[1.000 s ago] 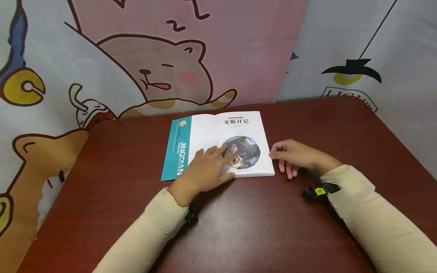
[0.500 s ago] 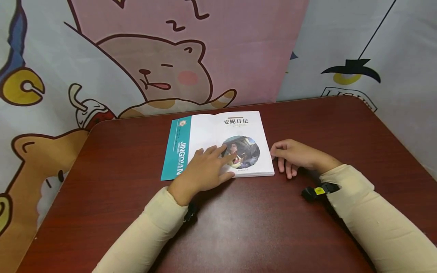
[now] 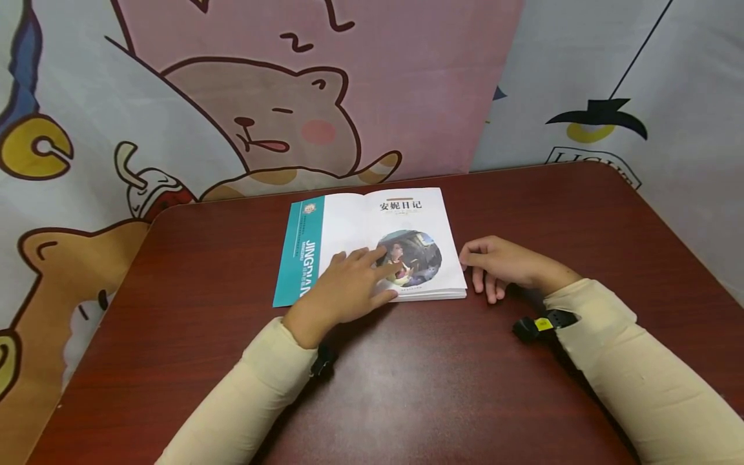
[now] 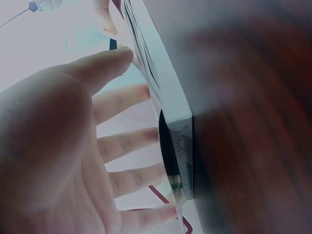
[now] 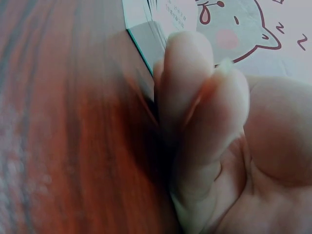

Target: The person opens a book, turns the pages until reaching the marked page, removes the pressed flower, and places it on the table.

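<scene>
An open paperback book [image 3: 347, 223] lies on the table, its teal cover flap [image 3: 293, 258] spread out to the left. Its right page carries a Chinese title and a round picture [image 3: 421, 255]. My left hand [image 3: 340, 290] rests with spread fingers across the lower middle, fingertips reaching the picture. In the left wrist view, the thumb and fingers [image 4: 124, 146] lie along the book's near edge. At the right edge, my right hand [image 3: 506, 265] pinches the page edges with curled thumb and index finger. The right wrist view shows parted pages [image 5: 151, 12] beyond those fingers.
The dark reddish-brown wooden table [image 3: 407, 387] spreads around the book. A cartoon-printed backdrop [image 3: 430, 84] stands behind the table. A black strap with a wrist camera [image 3: 527, 329] sits under the right sleeve, and another [image 3: 322, 361] under the left.
The pages at the book's lower right corner have risen slightly and parted at my right fingers. My left hand stays in place on the book.
</scene>
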### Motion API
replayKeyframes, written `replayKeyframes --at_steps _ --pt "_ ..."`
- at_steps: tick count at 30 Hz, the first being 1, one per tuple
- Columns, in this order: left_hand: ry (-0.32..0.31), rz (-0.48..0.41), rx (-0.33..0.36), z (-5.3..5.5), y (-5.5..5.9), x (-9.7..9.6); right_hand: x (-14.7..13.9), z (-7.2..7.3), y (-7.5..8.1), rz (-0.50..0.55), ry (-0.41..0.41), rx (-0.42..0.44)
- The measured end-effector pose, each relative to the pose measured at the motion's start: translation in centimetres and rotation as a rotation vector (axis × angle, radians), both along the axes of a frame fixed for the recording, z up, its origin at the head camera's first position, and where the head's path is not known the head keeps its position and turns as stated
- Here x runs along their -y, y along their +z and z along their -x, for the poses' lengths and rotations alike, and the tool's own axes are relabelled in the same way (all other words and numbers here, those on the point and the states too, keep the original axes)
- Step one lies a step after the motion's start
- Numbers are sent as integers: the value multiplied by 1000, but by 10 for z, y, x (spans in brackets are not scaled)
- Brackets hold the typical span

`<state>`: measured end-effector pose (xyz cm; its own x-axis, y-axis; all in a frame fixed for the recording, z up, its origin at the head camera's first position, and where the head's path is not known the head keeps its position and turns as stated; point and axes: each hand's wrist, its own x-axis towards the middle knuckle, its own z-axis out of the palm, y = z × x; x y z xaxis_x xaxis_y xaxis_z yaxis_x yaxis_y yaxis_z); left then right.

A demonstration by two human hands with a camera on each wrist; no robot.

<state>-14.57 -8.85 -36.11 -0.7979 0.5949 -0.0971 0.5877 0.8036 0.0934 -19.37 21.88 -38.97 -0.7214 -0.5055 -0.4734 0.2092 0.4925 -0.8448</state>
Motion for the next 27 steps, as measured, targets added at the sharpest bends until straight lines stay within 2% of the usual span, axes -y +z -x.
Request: replayKeyframes --at_steps 7,15,27 --pt "-61 -75 -11 0 0 1 0 1 -1 -2 -2 4" --pt "-158 -147 -85 3 -2 1 0 0 -1 -4 -8 10" --pt "-215 -197 -158 2 0 -1 0 1 -2 -2 -10 15"
